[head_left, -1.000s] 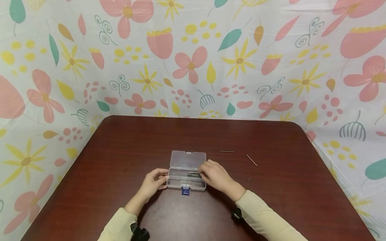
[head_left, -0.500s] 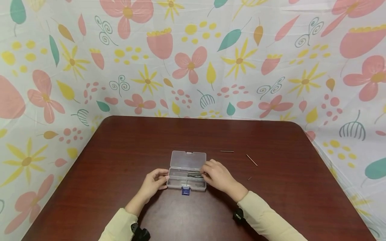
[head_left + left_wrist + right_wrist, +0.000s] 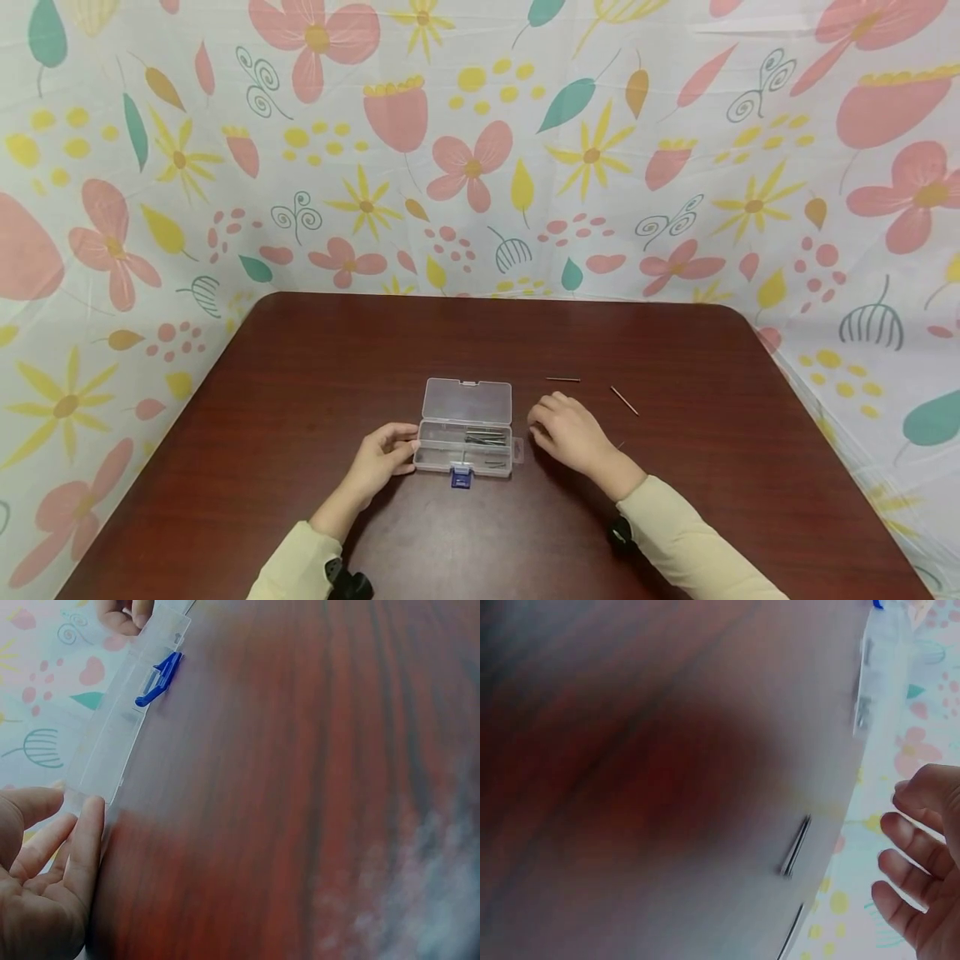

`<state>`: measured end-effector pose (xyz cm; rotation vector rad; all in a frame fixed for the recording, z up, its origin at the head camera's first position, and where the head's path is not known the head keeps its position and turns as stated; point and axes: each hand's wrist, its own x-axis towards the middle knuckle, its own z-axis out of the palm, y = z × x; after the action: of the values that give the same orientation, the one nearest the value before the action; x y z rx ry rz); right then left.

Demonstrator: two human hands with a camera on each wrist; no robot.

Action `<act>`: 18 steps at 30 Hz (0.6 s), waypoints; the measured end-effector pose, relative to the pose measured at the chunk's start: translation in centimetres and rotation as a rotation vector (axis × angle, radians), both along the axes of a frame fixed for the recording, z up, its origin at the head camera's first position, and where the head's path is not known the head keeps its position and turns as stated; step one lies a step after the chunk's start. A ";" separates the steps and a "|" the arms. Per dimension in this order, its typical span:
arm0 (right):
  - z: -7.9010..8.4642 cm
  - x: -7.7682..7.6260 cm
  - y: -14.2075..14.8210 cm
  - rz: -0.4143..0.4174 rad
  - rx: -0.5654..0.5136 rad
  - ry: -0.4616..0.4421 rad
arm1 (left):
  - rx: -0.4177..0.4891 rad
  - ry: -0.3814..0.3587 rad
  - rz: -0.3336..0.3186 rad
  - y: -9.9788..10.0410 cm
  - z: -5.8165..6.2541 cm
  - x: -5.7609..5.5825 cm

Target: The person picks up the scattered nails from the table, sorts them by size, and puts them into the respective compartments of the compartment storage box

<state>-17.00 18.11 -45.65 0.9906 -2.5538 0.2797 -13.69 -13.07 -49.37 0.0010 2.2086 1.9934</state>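
Observation:
A clear plastic compartment box (image 3: 463, 444) lies with its lid (image 3: 467, 402) raised at the back and a blue latch (image 3: 461, 478) hanging at the front. Several thin metal nails (image 3: 486, 437) lie in its rear compartment, and small ones (image 3: 495, 464) in the front one. Against the box's left end my left hand (image 3: 381, 460) rests its fingertips and thumb, fingers fairly straight in the left wrist view. To the right of the box is my right hand (image 3: 572, 433), apart from it. In the right wrist view its fingers (image 3: 911, 844) curve loosely, with nothing visible between them.
On the brown table (image 3: 337, 350), one loose nail (image 3: 563, 380) lies beyond my right hand and another (image 3: 624, 401) to its right. A tiny piece (image 3: 620, 444) is partly hidden by that hand. A flowered cloth (image 3: 465, 167) hangs behind.
My right hand has left the nails at the box's right end and moved right over the table. The clear tab on that end now shows. My left hand has stayed put.

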 end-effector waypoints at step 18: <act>-0.2 -0.7 5.7 -0.368 0.035 -0.082 | 0.008 -0.016 -0.003 0.1 0.2 0.1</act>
<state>-17.70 23.86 -45.84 0.5124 -2.7585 0.1742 -13.58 -13.00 -49.14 -0.0102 2.1900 1.9933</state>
